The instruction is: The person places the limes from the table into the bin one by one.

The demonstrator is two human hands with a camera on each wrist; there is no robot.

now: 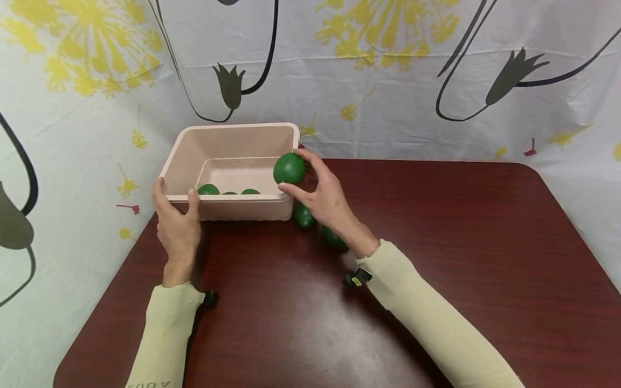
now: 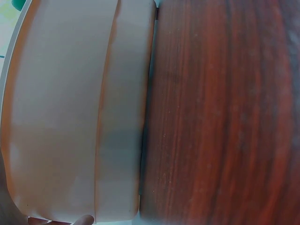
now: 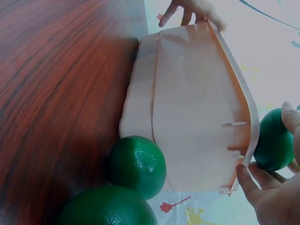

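Note:
My right hand [image 1: 327, 202] pinches a green lime [image 1: 289, 169] between thumb and fingers, at the right end of a pale pink plastic bin [image 1: 242, 209]. In the right wrist view the held lime [image 3: 274, 139] is level with the bin's rim. My left hand [image 1: 178, 226] grips the bin's front left corner, thumb over the front rim. Inside, several limes [image 1: 208, 189] show just above the front wall, which partly hides them. Two more limes lie on the table under my right hand: one lime [image 3: 137, 166] beside the bin, the other [image 3: 110, 208] closer to the wrist.
The bin stands at the back left of a dark red wooden table [image 1: 436, 242]. A white cloth [image 1: 388, 118] with yellow and grey flower prints hangs behind the table and along its left side. Small black devices [image 1: 358, 277] are worn at both wrists.

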